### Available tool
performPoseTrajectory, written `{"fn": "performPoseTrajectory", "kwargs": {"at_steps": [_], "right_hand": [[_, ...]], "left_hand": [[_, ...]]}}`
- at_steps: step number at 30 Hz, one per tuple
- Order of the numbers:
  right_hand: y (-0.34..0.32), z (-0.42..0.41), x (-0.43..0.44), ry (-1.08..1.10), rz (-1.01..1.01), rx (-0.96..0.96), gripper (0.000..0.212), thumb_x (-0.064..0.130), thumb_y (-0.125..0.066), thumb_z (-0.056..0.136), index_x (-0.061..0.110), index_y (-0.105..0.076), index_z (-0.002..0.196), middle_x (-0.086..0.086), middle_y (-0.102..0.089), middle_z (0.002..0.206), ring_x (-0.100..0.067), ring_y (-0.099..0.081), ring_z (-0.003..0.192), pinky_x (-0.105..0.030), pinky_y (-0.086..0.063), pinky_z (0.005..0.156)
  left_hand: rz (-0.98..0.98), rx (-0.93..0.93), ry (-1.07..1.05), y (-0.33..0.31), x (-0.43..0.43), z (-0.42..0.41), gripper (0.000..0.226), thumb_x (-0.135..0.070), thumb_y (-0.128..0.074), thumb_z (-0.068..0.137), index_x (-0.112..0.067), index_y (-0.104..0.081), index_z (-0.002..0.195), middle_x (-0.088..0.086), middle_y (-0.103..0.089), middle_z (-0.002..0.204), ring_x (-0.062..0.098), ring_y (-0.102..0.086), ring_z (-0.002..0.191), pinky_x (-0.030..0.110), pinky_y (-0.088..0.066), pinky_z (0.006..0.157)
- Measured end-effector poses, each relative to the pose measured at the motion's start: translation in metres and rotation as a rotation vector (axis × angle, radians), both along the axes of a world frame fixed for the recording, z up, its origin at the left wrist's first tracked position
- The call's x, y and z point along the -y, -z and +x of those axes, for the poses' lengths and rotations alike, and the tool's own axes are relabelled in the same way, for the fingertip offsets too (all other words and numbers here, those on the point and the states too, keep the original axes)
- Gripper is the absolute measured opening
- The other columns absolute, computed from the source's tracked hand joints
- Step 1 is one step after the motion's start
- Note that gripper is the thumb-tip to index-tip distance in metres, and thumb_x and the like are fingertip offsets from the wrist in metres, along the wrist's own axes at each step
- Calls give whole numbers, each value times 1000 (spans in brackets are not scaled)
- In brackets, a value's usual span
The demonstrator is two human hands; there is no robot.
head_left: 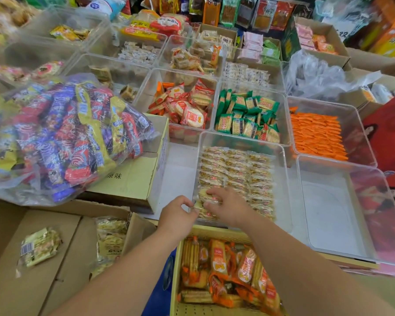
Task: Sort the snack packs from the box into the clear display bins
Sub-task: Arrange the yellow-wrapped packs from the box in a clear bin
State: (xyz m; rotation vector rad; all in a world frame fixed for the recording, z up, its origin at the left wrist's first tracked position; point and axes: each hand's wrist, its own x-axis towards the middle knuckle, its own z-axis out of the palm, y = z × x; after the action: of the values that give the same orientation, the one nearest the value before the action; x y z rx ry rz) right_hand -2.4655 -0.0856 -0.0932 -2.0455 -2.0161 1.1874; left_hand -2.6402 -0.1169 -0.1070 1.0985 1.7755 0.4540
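Both hands are at the near-left corner of the clear bin, close together but not touching. R hand reaches in from over the bin, fingers curled down onto a cracker pack, thumb under its near edge. L hand comes at the same corner from the bin's left side, thumb and forefinger pinched. It looks to be on that pack's left end, tho the bin wall blurs it, so I'm not 100% sure.

Key relation: the pack sits straight ahead of both hands, long axis approx left-right, same as the rows of packs already laid in the bin. Its slot is the corner right under it, so I'd judge the next move is a short press down and in, no turning needed. R hand is over it; L only steadies the end.

Pack looks pale yellow w/ clear crinkly film, flat, light, prob slippery.

The supply is the other way: the cardboard box lies down-left, nearer the L hand, w/ more packs in the box and one loose pack on its flap.
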Motion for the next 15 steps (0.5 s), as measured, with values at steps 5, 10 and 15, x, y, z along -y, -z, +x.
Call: {"fn": "performPoseTrajectory", "kwargs": {"at_steps": [5,10,15], "right_hand": [[-1,-3,4,-92,-55,-3,58,48,-58,97,31,-44,151,-6,-33,156,-25,-45,137,-37,-36,115],[-1,1,9,-103,-67,-28,52,36,-57,98,31,-46,149,-2,-40,152,-21,-49,129,-32,-40,104],[-1,10,7,-114,-111,-52,48,29,-47,99,35,-44,146,-2,-44,151,-19,-49,125,-31,-38,97]], "left_hand": [[19,-59,37,0,0,-1,18,-38,-79,82,-27,-67,75,-7,-67,78,12,-63,73,27,-45,58],[38,19,43,-6,9,0,23,-39,-80,79,-22,-70,69,-8,-66,66,10,-63,71,27,-43,58],[36,79,57,-5,16,3,10,-27,-80,82,-28,-72,77,-9,-71,77,11,-68,79,30,-57,71]]}}
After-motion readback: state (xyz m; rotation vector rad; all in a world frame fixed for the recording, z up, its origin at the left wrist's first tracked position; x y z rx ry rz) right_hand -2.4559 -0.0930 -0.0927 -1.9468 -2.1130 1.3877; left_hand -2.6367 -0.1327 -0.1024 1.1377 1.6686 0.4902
